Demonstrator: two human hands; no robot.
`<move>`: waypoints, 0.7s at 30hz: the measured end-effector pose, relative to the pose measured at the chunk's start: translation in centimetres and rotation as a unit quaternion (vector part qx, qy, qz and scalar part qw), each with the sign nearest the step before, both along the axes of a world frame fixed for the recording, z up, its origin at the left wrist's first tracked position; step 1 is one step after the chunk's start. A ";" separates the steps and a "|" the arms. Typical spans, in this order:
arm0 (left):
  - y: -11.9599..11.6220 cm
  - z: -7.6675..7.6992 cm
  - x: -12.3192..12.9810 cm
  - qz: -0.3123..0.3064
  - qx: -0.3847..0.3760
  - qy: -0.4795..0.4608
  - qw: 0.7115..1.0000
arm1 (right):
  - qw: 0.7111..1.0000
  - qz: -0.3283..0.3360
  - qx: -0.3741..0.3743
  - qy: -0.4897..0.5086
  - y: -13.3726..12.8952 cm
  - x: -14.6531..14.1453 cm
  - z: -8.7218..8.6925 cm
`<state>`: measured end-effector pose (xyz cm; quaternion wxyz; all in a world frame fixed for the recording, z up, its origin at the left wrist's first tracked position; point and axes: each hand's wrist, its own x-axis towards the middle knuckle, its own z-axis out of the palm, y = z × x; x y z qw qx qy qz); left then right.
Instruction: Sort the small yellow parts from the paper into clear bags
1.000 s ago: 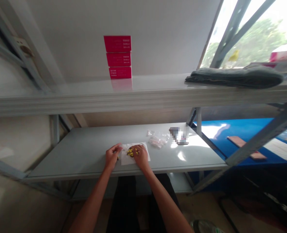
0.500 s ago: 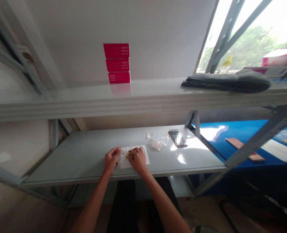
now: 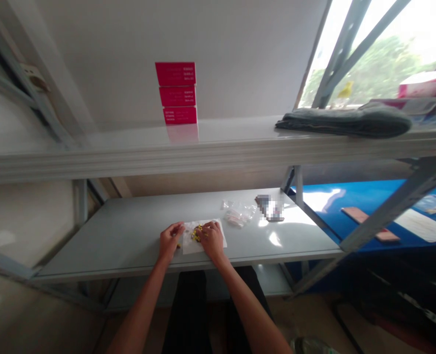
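My left hand (image 3: 171, 240) is curled at the left edge of a white paper sheet (image 3: 218, 240), its fingertips close to a small loose yellow piece (image 3: 178, 245). A small heap of yellow pieces (image 3: 197, 234) lies on the sheet. My right hand (image 3: 211, 240) rests on the sheet with its fingertips at the heap, hiding part of it. Whether either hand pinches anything is too small to tell. Clear plastic bags (image 3: 238, 214) lie beyond the sheet, and a pixelated object (image 3: 270, 207) lies to their right.
The grey table (image 3: 110, 241) is under a metal shelf (image 3: 129, 157) bearing stacked red boxes (image 3: 175, 93) and a grey cloth (image 3: 343, 123). A steel post (image 3: 297, 184) stands at the table's far right corner. Right of it, a blue surface (image 3: 325, 196) holds a copper-coloured strip (image 3: 369, 224).
My right hand has shifted left over the yellow heap and covers more of it. My left hand stays at the sheet's left edge.
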<state>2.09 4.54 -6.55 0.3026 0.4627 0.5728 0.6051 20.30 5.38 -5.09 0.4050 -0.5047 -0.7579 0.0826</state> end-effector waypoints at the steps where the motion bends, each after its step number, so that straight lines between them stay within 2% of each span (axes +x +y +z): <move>1: 0.0 0.0 0.0 -0.004 -0.003 0.006 1.000 | 1.000 0.010 0.003 -0.005 -0.1 0.0 0.0; 5: -0.2 0.1 0.0 -0.016 -0.004 0.024 1.000 | 0.998 0.050 0.013 -0.025 -0.2 -0.1 0.0; 12: -0.2 0.0 -0.1 -0.017 -0.002 0.034 0.999 | 0.998 0.060 0.006 -0.019 -0.1 0.0 -0.1; 17: -0.2 0.3 0.0 -0.034 -0.006 0.053 0.998 | 0.998 0.037 -0.011 0.052 0.2 0.1 -0.5; 21: -0.4 0.7 0.2 -0.064 -0.013 0.084 0.994 | 0.990 0.062 -0.010 0.127 0.3 0.4 -0.4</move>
